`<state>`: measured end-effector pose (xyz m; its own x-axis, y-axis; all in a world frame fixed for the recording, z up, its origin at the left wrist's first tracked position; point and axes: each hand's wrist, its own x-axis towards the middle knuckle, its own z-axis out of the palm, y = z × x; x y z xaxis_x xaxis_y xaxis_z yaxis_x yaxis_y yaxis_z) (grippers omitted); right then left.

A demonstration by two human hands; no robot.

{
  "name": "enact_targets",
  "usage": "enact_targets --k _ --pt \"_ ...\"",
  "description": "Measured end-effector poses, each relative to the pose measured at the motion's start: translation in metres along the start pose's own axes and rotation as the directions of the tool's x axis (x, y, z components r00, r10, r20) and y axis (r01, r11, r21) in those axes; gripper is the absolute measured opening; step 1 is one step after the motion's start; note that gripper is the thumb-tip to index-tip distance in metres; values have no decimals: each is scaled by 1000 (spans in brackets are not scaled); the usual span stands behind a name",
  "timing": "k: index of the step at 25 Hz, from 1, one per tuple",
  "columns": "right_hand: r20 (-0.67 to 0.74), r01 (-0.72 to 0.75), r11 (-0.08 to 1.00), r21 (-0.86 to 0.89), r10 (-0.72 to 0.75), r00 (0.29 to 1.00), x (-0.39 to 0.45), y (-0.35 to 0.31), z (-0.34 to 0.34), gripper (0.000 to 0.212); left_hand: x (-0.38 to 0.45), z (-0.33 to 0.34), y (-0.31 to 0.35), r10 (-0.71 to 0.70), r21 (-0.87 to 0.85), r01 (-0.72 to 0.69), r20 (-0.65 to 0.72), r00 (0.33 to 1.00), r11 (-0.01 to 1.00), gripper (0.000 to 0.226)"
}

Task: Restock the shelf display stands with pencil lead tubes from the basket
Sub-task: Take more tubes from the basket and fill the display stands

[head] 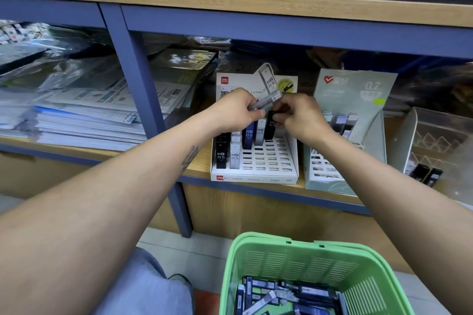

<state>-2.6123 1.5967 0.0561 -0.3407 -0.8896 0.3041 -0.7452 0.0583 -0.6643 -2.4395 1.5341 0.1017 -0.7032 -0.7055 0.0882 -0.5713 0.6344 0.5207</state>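
I have both hands up at the shelf (197, 165), over the back rows of the white stand (271, 161). My left hand (236, 111) has its fingers curled around a clear grey tube (267, 101), which lies slanted, its labelled end poking up to the right toward my right hand (299, 116). The right hand's fingers are bent and pinch a black tube (270, 124) at its top; that tube stands upright in the back of the stand, beside a white tube (260, 133) and a blue tube (248, 135), both marked HB 0.5. Two more tubes, one black and one white, stand in the stand's left front rows; most other slots show bare. Just right of it on the same shelf sits a pale green stand (355, 100) marked 0.7, with a few tubes near its back, and further right a clear stand (435, 146) holding a couple of dark tubes. Stacked papers (84, 120) fill the left bay. Below, on the floor near my knee, the green basket (289, 261) holds a loose heap of tubes (281, 294).
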Motion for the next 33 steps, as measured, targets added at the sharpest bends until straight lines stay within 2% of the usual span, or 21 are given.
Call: enact_targets --k 2,4,6,8,10,12,13,14,15,16,17,18,20,22,24,27,31,33 --pt "43 -27 999 16 26 999 0 0 -2 28 0 0 0 -2 -6 2 -5 1000 1000 36" --pt "9 -5 1000 -9 5 1000 -1 2 -1 25 1 0 0 -2 -7 2 -2 1000 1000 38" --pt "-49 64 981 -185 -74 996 -2 4 0 15 1 0 1 -5 -9 5 1 1000 1000 36" --pt "-25 139 907 -397 -162 986 -7 4 3 24 1 0 2 -8 -10 8 0 1000 1000 33" --pt "13 156 861 -484 -171 985 -12 2 6 34 1 0 2 -12 -13 12 4 1000 1000 31" --pt "23 142 856 -498 -150 988 -14 -2 4 36 0 0 1 -11 -37 11 -7 1000 999 31" --pt "2 116 894 -433 -127 992 -14 -6 2 35 0 0 0 -4 -55 3 -24 1000 998 32" --pt "-36 67 957 -281 -80 996 -13 -11 -2 32 0 0 0 6 -68 -10 -51 999 998 33" --pt "-59 9 999 -39 -12 998 -12 -16 -8 30 0 1 0 17 -69 -23 -81 997 997 33" --pt "-47 -37 971 235 49 998 -12 -21 -14 30 0 0 0 28 -53 -34 -107 994 998 32" --pt "-4 -80 887 455 92 996 -15 -26 -19 30 0 -1 1 35 -31 -40 -126 991 999 32" --pt "42 -109 806 582 105 994 -18 -30 -21 29 1 -1 1 39 -8 -40 -141 989 999 33" --pt "71 -138 744 654 122 990 -21 -35 -22 19 1 -1 3 54 40 -48 -150 987 998 37" --pt "50 -161 727 667 171 984 -20 -34 -21 7 -1 0 6 68 49 -63 -120 990 997 29" --pt "29 -181 729 660 217 976 -19 -29 -23 17 -4 -1 5 53 -49 -56 -65 996 997 11" --pt "24 -190 729 657 232 973 -22 -23 -29 24 -9 -3 2 36 -170 -38 -17 999 985 15" --pt "17 -183 700 690 238 971 -24 -24 -30 19 -12 -2 1 34 -182 -34 -1 999 983 15" --pt "-7 -164 731 662 225 974 -22 -23 -32 19 -11 -2 0 49 -189 -44 25 998 981 17"
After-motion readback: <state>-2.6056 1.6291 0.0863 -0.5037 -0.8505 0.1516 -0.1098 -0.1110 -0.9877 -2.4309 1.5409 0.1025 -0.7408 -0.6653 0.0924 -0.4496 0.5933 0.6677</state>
